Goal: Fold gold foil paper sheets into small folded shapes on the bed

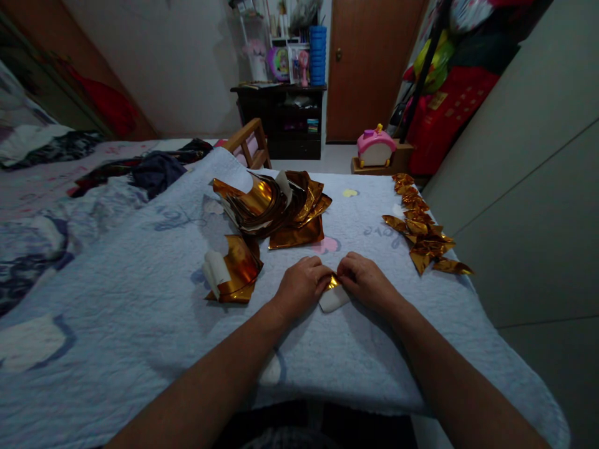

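Both my hands meet over one sheet of gold foil paper (pixel 334 301), its pale back facing up and a gold strip showing along the far edge. My left hand (pixel 303 284) pinches that edge from the left. From the right, my right hand (pixel 366 280) pinches the same edge, fingers closed. Beyond my hands lies a curled stack of gold foil sheets (pixel 262 202). A smaller curled bundle of gold sheets (pixel 238 271) rests to the left of my left hand. Several folded gold foil pieces (pixel 423 240) are heaped along the right side.
A pale blue quilted cloth (pixel 163 330) covers the work surface. At the left is a bed with crumpled clothes (pixel 156 171). A wooden chair (pixel 250 143) stands past the far edge, and a pink toy case (pixel 375 149) sits beyond. A pale panel (pixel 528 187) rises at the right.
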Demonstrator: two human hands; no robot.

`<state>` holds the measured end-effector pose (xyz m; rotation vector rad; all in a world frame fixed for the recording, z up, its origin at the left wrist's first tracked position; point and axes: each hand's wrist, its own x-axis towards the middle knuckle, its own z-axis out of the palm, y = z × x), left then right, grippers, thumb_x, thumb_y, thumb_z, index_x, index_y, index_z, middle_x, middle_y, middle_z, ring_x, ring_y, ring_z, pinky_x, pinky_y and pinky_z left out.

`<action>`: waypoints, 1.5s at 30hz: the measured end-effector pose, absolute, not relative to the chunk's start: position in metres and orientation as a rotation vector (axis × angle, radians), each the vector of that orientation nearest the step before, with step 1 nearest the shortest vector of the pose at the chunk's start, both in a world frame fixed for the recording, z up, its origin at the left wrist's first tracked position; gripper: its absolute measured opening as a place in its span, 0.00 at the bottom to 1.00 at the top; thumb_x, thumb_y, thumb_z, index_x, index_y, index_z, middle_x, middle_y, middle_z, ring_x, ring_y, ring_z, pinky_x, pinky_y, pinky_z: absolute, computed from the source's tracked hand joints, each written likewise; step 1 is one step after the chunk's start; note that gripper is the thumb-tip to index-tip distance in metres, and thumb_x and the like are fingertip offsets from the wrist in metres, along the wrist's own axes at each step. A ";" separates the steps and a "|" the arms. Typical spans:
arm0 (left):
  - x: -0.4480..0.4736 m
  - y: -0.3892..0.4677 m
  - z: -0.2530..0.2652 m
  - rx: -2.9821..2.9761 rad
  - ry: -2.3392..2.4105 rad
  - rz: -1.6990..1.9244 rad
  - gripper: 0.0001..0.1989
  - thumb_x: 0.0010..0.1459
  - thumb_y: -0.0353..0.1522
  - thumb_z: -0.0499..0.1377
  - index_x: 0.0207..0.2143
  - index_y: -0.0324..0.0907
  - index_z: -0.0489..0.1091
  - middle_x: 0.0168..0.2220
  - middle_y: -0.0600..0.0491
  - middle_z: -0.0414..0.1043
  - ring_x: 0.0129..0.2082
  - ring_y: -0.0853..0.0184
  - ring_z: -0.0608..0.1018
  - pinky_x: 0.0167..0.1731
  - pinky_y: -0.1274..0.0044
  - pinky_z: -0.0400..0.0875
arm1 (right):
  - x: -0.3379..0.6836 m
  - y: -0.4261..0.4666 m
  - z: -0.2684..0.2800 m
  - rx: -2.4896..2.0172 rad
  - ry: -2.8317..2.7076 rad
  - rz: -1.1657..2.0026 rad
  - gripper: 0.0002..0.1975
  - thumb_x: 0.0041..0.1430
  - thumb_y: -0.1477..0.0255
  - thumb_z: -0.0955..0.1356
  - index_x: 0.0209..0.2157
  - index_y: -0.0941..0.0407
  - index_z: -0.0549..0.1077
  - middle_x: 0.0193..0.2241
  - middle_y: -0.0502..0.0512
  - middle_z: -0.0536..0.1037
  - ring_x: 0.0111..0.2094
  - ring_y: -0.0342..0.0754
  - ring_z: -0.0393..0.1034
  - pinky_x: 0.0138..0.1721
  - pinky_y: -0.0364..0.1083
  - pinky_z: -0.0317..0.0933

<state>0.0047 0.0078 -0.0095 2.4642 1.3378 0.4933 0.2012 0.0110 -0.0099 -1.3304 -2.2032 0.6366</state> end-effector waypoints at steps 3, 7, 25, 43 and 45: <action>0.004 0.008 -0.011 2.428 1.337 0.529 0.06 0.63 0.30 0.60 0.41 0.41 0.77 0.37 0.51 0.75 0.41 0.62 0.74 0.42 0.73 0.69 | 0.201 0.010 -0.008 -1.320 -2.214 0.669 0.08 0.55 0.84 0.67 0.28 0.56 0.71 0.30 0.51 0.70 0.33 0.45 0.65 0.34 0.43 0.55; 0.005 0.008 -0.009 2.425 1.335 0.533 0.09 0.64 0.31 0.60 0.46 0.43 0.76 0.38 0.51 0.74 0.42 0.62 0.74 0.42 0.73 0.68 | 0.201 0.010 -0.006 -1.292 -2.232 0.692 0.08 0.56 0.84 0.67 0.29 0.57 0.71 0.30 0.51 0.70 0.33 0.44 0.65 0.34 0.43 0.55; 0.005 0.008 -0.009 2.491 1.325 0.464 0.10 0.67 0.34 0.57 0.41 0.47 0.80 0.36 0.52 0.72 0.39 0.64 0.73 0.39 0.75 0.67 | 0.205 0.009 -0.001 -1.232 -2.290 0.729 0.10 0.55 0.84 0.66 0.28 0.56 0.73 0.31 0.51 0.70 0.34 0.44 0.66 0.35 0.43 0.57; 0.006 0.006 -0.006 2.490 1.339 0.438 0.11 0.67 0.35 0.57 0.42 0.47 0.80 0.36 0.52 0.72 0.38 0.65 0.73 0.37 0.76 0.66 | 0.205 0.008 0.000 -1.202 -2.317 0.747 0.09 0.56 0.83 0.67 0.29 0.56 0.75 0.31 0.51 0.71 0.35 0.45 0.67 0.37 0.43 0.59; 0.007 0.006 -0.005 2.495 1.344 0.426 0.11 0.67 0.35 0.56 0.42 0.47 0.79 0.36 0.52 0.72 0.38 0.65 0.72 0.37 0.76 0.66 | 0.206 0.008 -0.001 -1.193 -2.320 0.744 0.09 0.56 0.83 0.67 0.29 0.56 0.75 0.31 0.51 0.71 0.35 0.45 0.67 0.36 0.43 0.59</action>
